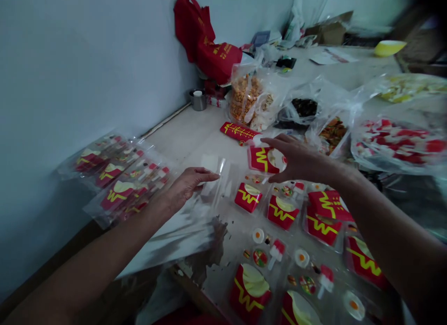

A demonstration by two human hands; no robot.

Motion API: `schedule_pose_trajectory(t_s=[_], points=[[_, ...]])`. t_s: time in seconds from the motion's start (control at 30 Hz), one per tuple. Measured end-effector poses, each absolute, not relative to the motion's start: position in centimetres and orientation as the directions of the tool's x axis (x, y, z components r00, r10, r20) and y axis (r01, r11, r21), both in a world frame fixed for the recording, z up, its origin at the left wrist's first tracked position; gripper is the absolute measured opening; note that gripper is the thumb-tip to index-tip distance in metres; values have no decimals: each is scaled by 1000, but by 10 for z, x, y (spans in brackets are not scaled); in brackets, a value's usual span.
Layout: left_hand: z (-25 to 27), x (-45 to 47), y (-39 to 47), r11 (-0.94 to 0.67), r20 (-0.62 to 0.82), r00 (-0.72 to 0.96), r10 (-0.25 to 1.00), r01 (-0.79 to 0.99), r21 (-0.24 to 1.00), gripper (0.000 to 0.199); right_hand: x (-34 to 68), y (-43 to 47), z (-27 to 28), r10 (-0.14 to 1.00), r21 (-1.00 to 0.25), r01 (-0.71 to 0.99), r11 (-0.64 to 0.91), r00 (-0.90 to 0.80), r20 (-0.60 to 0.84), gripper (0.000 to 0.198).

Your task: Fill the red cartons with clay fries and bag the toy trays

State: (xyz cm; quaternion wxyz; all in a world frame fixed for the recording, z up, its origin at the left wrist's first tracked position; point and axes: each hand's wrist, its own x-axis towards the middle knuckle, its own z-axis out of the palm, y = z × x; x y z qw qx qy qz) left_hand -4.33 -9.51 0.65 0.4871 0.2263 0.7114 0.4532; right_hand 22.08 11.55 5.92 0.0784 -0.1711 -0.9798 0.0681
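Observation:
My left hand (197, 179) is closed, fingertips pinching the edge of a clear plastic sheet (213, 187) or sleeve, above white sheets at the table's front. My right hand (295, 158) has thumb and fingers spread, over a red fries carton (260, 160) with a yellow zigzag; whether it touches the carton I cannot tell. Behind lies another red carton piece (237, 130). Below the right hand are several clear packs, each with a red carton (248, 197) and small toy foods. In the nearer row sit a fried egg charm (258, 235) and a red-and-white popsicle (277, 251).
Finished-looking packs (120, 190) are piled by the wall at left. Bags of small orange pieces (244, 97), dark pieces (304, 107) and red-white pieces (401, 141) line the back. A metal cup (198, 100) and red cloth bag (218, 59) stand along the wall.

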Motion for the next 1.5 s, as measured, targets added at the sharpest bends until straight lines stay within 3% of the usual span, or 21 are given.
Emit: schedule_pose_trajectory(t_s=[0.1, 0.27, 0.47, 0.77, 1.03, 1.33, 1.5], points=[[3, -32, -85, 477, -496, -363, 789, -148, 866, 43, 228, 114, 72, 339, -136, 318, 938, -924, 179, 109], [2, -21, -78, 428, -425, -322, 846, -67, 901, 43, 244, 116, 73, 338, -78, 330, 941, -933, 124, 105], [-3, -1, -77, 429, -418, -397, 817, -68, 901, 41, 252, 115, 74, 350, -99, 339, 936, -928, 130, 108], [-12, 23, -74, 328, -238, -371, 898, 202, 923, 37, 252, 97, 91, 422, 38, 435, 899, -887, 188, 107], [-6, 27, -72, 352, -291, -248, 924, 252, 901, 41, 246, 68, 80, 441, 144, 472, 870, -874, 205, 99], [-16, 7, -72, 420, -355, -246, 902, 309, 853, 42, 247, 62, 72, 486, 114, 542, 833, -814, 319, 95], [-17, 4, -71, 426, -368, -232, 901, 301, 853, 45, 247, 62, 67, 486, 79, 530, 844, -820, 302, 97]])
